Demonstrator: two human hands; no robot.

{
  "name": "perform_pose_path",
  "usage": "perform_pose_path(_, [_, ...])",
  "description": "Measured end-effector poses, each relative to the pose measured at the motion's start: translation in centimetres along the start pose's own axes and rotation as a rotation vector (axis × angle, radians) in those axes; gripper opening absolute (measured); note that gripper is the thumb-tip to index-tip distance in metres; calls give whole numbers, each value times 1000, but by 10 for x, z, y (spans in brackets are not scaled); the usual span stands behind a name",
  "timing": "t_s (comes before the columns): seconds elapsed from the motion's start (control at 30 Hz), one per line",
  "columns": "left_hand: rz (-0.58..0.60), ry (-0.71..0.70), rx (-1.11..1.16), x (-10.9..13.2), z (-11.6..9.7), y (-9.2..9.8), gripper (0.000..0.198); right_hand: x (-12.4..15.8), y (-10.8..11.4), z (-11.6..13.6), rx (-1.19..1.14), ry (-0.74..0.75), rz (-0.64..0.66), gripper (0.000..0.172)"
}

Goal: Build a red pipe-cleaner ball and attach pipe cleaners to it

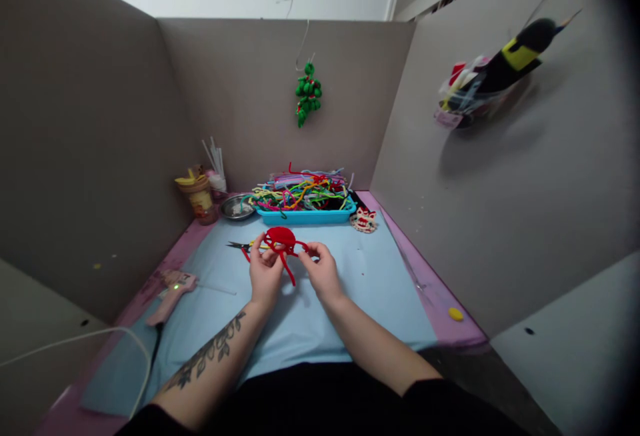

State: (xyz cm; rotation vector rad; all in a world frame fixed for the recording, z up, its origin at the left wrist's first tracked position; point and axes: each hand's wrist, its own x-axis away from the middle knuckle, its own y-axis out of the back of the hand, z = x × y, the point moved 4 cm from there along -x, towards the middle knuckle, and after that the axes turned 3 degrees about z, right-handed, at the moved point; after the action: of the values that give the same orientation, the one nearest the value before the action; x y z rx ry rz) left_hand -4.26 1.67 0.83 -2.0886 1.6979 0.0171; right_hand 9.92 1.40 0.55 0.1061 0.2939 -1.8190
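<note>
A red pipe-cleaner figure (281, 239) with a round fuzzy body and thin dangling legs is held between both hands above the light blue mat (350, 289). My left hand (264, 269) pinches its left side, fingers closed on it. My right hand (323, 269) pinches one red leg stretched out to the right. Small scissors (239, 246) lie on the mat just left of my left hand.
A blue tray (306, 215) heaped with coloured pipe cleaners stands at the back. A metal bowl (237, 207), a jar (200, 199), a pink glue gun (173, 287) with cord sit left. A small figurine (365, 221) and yellow bead (455, 314) lie right. Grey partition walls enclose the desk.
</note>
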Motion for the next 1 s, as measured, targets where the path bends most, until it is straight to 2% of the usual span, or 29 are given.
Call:
perform_pose_path(0.07, [10, 4, -10, 0, -1, 0, 79, -2, 2, 1, 18, 5, 2, 9])
perform_pose_path(0.13, [34, 16, -15, 1, -1, -2, 80, -3, 2, 0, -1, -11, -4, 12])
perform_pose_path(0.3, [56, 64, 14, 2, -1, -5, 85, -3, -3, 0, -169, -24, -15, 15])
perform_pose_path(0.47, [67, 88, 15, 4, -5, -10, 85, 1, -13, -3, -266, -53, 83, 14])
perform_pose_path(0.57, [61, 90, 27, 4, -6, -11, 82, 2, -16, -4, -203, -39, 144, 13])
perform_pose_path(0.73, [8, 75, -18, 2, -4, -6, 81, 2, -3, 4, -14, 62, 7, 18])
perform_pose_path(0.87, [35, 54, -37, 2, -2, -6, 82, 1, 1, 12, 48, 125, 18, 6])
perform_pose_path(1.0, [55, 52, 6, 3, -1, -6, 87, -1, -2, 6, 22, 71, 32, 6])
